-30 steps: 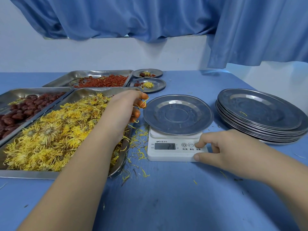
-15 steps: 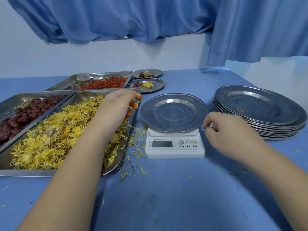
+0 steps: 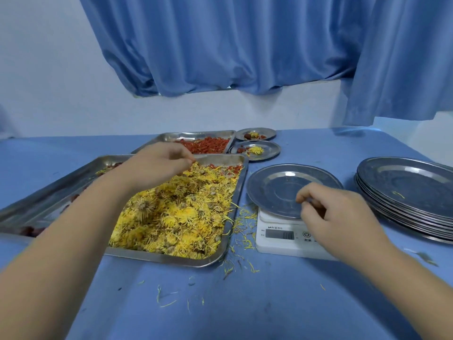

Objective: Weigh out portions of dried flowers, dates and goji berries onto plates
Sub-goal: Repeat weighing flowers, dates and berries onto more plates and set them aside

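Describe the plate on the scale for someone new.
On the blue table, right of the flower tray, sits a white scale. The steel plate rests on it, single and empty, unlike the stack beside it and the two filled plates behind.

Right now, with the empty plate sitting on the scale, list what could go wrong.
1. The right hand is over the near rim of the plate on the scale; any touch or pressure there would likely skew the reading.
2. There are loose petals littering the table between the flower tray and the scale; the left hand may drop more while carrying flowers across, leaving the portion short.
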The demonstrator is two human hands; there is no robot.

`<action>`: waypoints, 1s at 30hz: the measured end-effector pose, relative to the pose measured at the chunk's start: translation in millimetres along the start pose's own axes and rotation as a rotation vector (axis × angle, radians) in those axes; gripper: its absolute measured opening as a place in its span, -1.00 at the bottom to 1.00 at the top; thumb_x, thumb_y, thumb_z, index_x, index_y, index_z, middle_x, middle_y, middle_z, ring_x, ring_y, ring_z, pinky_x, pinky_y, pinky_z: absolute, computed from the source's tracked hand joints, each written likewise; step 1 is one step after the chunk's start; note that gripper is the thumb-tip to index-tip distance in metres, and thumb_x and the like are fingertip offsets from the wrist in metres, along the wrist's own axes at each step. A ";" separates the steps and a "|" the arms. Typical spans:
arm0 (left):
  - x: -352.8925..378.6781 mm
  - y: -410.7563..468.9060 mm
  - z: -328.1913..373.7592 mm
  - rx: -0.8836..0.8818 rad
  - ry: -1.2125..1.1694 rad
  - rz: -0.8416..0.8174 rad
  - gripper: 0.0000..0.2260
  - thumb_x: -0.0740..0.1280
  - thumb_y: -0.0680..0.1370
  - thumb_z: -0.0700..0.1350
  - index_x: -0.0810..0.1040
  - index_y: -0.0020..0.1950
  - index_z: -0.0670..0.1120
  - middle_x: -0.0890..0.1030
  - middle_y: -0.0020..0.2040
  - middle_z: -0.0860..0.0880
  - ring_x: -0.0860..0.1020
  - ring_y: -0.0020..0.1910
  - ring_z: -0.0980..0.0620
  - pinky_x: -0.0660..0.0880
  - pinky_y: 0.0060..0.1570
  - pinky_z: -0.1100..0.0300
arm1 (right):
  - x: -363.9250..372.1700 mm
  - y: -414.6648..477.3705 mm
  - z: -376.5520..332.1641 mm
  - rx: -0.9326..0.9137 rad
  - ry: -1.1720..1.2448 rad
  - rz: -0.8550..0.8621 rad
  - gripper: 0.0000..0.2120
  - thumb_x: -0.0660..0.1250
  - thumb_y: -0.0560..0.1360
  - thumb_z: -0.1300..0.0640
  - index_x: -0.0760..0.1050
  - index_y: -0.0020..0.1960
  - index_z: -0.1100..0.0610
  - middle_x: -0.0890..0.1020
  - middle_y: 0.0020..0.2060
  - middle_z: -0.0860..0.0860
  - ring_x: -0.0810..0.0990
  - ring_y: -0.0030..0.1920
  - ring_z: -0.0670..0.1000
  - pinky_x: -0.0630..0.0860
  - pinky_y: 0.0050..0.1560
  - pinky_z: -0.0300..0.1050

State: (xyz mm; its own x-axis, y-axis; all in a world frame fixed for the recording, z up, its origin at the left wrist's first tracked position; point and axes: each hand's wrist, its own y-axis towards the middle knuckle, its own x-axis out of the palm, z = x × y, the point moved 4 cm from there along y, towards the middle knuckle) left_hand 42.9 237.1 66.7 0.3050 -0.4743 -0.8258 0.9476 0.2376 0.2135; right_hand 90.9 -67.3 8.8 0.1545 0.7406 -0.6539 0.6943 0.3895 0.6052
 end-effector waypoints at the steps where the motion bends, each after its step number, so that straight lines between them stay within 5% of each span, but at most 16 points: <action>1: 0.8 0.3 0.3 0.010 0.071 -0.044 -0.92 0.30 0.57 0.05 0.58 0.01 0.20 0.62 0.00 0.22 0.55 -0.02 0.26 0.38 -0.08 0.26 | 1.9 1.3 -3.4 -0.015 0.004 0.013 -0.87 0.34 0.40 0.28 0.53 -0.19 0.06 0.37 -0.57 -0.15 0.35 -0.47 -0.16 0.45 -0.37 -0.03; 7: 15.1 -6.4 1.2 0.065 0.281 -0.235 -0.80 0.43 0.50 0.04 0.55 0.08 0.25 0.56 0.08 0.27 0.50 -0.05 0.34 0.36 -0.14 0.38 | 7.7 -17.3 0.8 -0.038 -0.050 -0.064 -0.85 0.33 0.41 0.25 0.52 -0.19 -0.01 0.43 -0.51 -0.10 0.43 -0.38 -0.03 0.42 -0.41 -0.10; 10: 26.8 -10.3 -2.4 0.080 0.372 -0.277 -0.70 0.45 0.49 0.00 0.53 0.19 0.21 0.52 0.19 0.21 0.48 0.04 0.26 0.41 0.05 0.27 | 5.5 -20.7 6.5 -0.011 -0.004 -0.103 -0.84 0.30 0.42 0.21 0.51 -0.21 -0.05 0.52 -0.34 -0.18 0.46 -0.29 -0.06 0.40 -0.42 -0.12; 13: 34.0 -12.8 -5.5 0.060 0.416 -0.336 -0.64 0.45 0.49 -0.05 0.52 0.25 0.19 0.51 0.27 0.16 0.44 0.10 0.18 0.38 0.16 0.18 | 5.1 -16.7 6.0 -0.013 0.023 -0.108 -0.83 0.31 0.42 0.23 0.52 -0.21 -0.04 0.52 -0.37 -0.20 0.46 -0.32 -0.11 0.38 -0.42 -0.13; 17: 25.7 -9.2 -10.1 0.084 0.390 -0.290 -0.70 0.44 0.50 -0.05 0.53 0.18 0.22 0.52 0.13 0.26 0.46 -0.07 0.33 0.36 -0.06 0.34 | 6.6 -18.5 3.9 -0.023 0.021 -0.137 -0.82 0.30 0.42 0.23 0.51 -0.22 -0.05 0.49 -0.44 -0.16 0.45 -0.34 -0.09 0.37 -0.43 -0.13; 22: -9.0 6.7 -22.5 0.051 0.159 0.006 -0.87 0.37 0.55 0.00 0.56 0.02 0.24 0.59 -0.04 0.26 0.54 -0.07 0.27 0.39 -0.18 0.34 | 7.8 -17.3 4.4 -0.015 0.035 -0.148 -0.80 0.31 0.43 0.23 0.51 -0.23 -0.07 0.49 -0.46 -0.14 0.45 -0.36 -0.09 0.37 -0.43 -0.12; 26: -12.6 22.5 -39.1 -0.005 0.185 0.046 -0.88 0.36 0.56 -0.02 0.57 0.06 0.16 0.59 0.01 0.19 0.52 -0.04 0.21 0.41 -0.09 0.20 | 10.4 -17.6 1.9 -0.039 0.023 -0.170 -0.77 0.34 0.42 0.27 0.52 -0.22 -0.07 0.46 -0.49 -0.16 0.43 -0.40 -0.12 0.33 -0.41 -0.20; 30: 8.0 33.3 -43.6 -0.059 0.342 -0.153 -0.67 0.35 0.56 -0.01 0.48 0.33 0.09 0.52 0.31 0.01 0.50 0.21 0.04 0.40 0.17 0.13 | 10.3 -17.6 1.3 -0.048 0.028 -0.180 -0.77 0.34 0.42 0.26 0.52 -0.23 -0.08 0.45 -0.50 -0.16 0.43 -0.39 -0.11 0.35 -0.34 -0.18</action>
State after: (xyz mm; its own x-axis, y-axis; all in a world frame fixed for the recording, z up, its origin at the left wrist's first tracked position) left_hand 72.7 278.2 44.4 0.1014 -0.2006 -0.9744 0.9696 0.2393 0.0516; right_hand 81.3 -67.2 -9.2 0.0105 0.6715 -0.7409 0.6744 0.5423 0.5011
